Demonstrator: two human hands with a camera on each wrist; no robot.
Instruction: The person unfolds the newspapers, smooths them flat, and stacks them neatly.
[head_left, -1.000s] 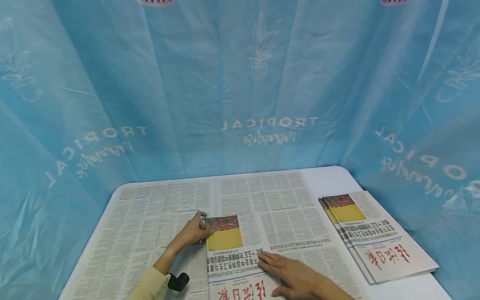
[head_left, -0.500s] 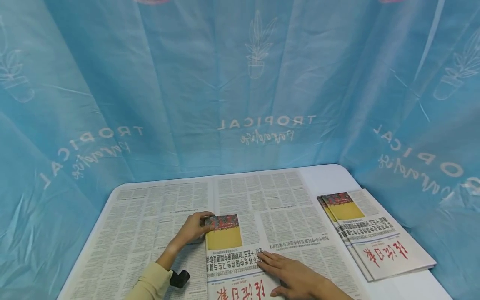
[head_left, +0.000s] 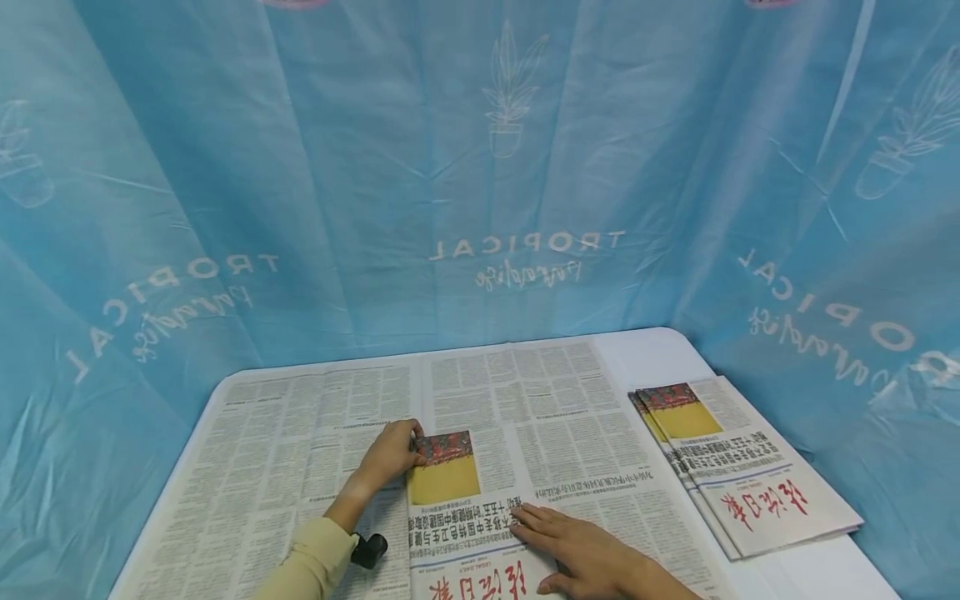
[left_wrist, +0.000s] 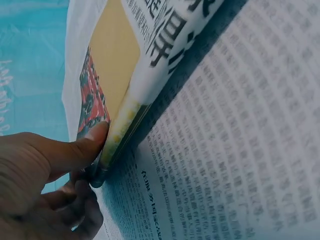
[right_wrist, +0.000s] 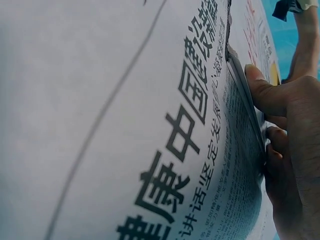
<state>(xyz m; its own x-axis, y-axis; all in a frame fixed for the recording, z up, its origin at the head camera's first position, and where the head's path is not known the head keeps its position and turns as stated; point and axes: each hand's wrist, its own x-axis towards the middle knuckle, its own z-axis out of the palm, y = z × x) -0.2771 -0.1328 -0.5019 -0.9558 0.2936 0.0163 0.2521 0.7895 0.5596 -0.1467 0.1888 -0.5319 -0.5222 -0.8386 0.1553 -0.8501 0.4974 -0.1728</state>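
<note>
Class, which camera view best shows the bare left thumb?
The left wrist view: the bare left thumb appears large against the folded white paper newspaper. The head view shows it small; in the right wrist view it cannot be made out.

The head view cuts off the near edges of the table (head_left: 654,353) and folded paper (head_left: 461,518); fine print on the sheet (head_left: 270,467) is illegible.

Blue curtain (head_left: 360,167): hangs along the far, left and right sides. Print: white mirrored lettering (head_left: 527,245), line-drawn potted plants (head_left: 506,140). White table (head_left: 654,354): far corners rounded, far edge beside curtain.
</note>
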